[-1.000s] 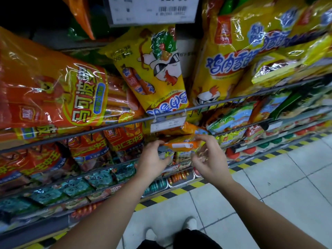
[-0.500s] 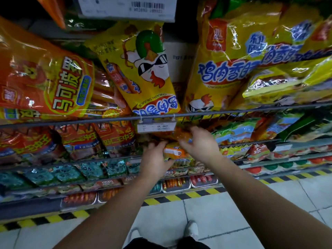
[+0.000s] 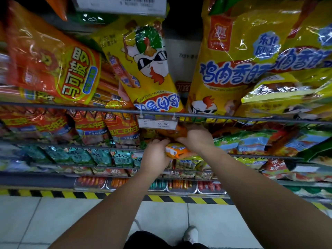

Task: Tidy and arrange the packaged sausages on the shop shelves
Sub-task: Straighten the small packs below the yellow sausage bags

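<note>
Both hands hold one small orange sausage pack (image 3: pixel 177 150) just under the wire rail with the 9.90 price tag (image 3: pixel 158 124). My left hand (image 3: pixel 155 155) grips its left end from below, fingers curled up around it. My right hand (image 3: pixel 196 141) grips its right end from above, knuckles toward me. The pack sits at the front of the second shelf, between red sausage bags (image 3: pixel 122 128) on the left and green-and-blue bags (image 3: pixel 251 142) on the right. Part of the pack is hidden by my fingers.
Big yellow chicken sausage bags (image 3: pixel 149 69) and an orange bag (image 3: pixel 53 63) lean over the upper rail (image 3: pixel 71 107). Teal packs (image 3: pixel 100 156) fill a lower shelf; metal trays of loose sausages (image 3: pixel 181 185) sit at the bottom. A black-and-yellow strip (image 3: pixel 89 194) edges the tiled floor.
Both hands have carried the orange pack up and inward, from in front of the lower shelves to just under the price-tag rail. My view has swung to face the shelves squarely.
</note>
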A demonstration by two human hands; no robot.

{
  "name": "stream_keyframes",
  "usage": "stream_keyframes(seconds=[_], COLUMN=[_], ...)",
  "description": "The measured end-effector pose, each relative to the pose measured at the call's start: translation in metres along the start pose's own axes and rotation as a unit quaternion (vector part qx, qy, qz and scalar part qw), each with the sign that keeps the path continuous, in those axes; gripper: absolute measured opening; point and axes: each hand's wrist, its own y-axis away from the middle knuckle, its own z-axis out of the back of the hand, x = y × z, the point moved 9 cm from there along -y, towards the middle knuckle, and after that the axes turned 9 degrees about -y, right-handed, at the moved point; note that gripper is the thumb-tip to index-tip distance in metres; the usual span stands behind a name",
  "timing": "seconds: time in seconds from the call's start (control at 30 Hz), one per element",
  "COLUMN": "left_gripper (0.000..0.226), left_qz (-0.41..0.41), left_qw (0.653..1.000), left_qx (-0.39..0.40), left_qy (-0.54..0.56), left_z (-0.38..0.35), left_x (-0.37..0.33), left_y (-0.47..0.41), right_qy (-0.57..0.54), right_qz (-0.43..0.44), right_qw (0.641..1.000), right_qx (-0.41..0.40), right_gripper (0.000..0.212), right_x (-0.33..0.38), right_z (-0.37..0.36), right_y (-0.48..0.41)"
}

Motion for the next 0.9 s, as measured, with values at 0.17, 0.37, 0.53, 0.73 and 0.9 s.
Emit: stream_keyframes(seconds=[0.17,0.37,0.53,0.73,0.9], left_gripper=[0.045,0.039,0.026,0.029,0.028], left_qz=[-0.017,0.012,0.047,0.060,0.058], left_qw=[0.996,0.985,0.963,0.949,0.954], left_qx=[0.015,0.042,0.042,0.030,0.029], left_qy=[0.089,0.168,0.261,0.308,0.292], left_z=[0.012,0.016,0.019,0.026,0.031], left_x=[0.015,0.036,0.051,0.058,0.060], left_y=[0.001,-0.005,-0.008,-0.008,-0.009], right_qy=[-0.011,-0.119,-0.136,-0.141,-0.168], right_qz=[0.008,0.014,-0.024,-0.016,-0.034], right_qw=[0.999,0.992,0.990,0.989,0.985], right_qx=[0.033,0.043,0.040,0.029,0.022], right_gripper=[0.053,0.034,0.034,0.043,0.046], right_x=[-0.005,-0.012,-0.032,-0.034,-0.044], right_z=[0.003,0.020,0.028,0.040,0.041], right_y=[0.006,0.020,0.025,0.031,0.031])
